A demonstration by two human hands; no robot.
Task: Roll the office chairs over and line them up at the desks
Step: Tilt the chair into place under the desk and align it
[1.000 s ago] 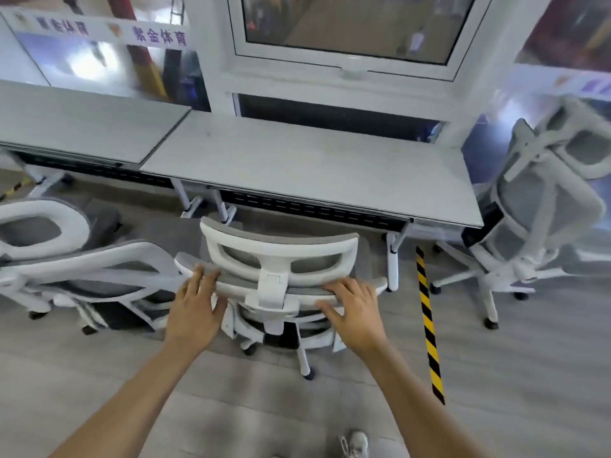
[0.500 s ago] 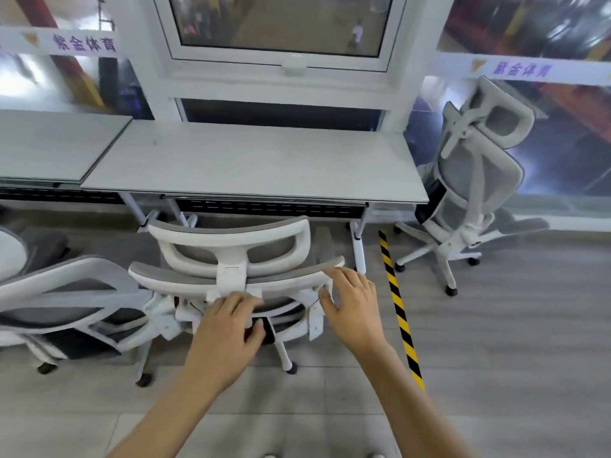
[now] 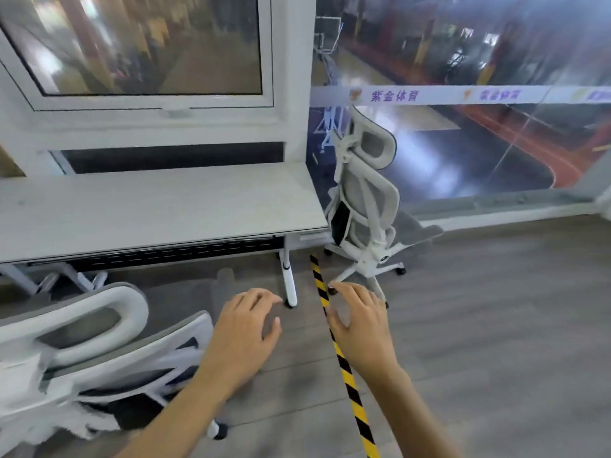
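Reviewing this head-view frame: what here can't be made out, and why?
- Near chair: its left side is cut off by the frame edge, its lower back is motion-blurred, and its seat and most of its base are hidden behind the backrest.
- Far chair: one base leg is hidden behind the right hand.
- Desk: its left end is cut off by the frame edge.
- Left hand: its palm faces down, unseen.

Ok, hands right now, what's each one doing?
Left hand: open, holding nothing, beside the chair.
Right hand: open, holding nothing, over the floor tape.
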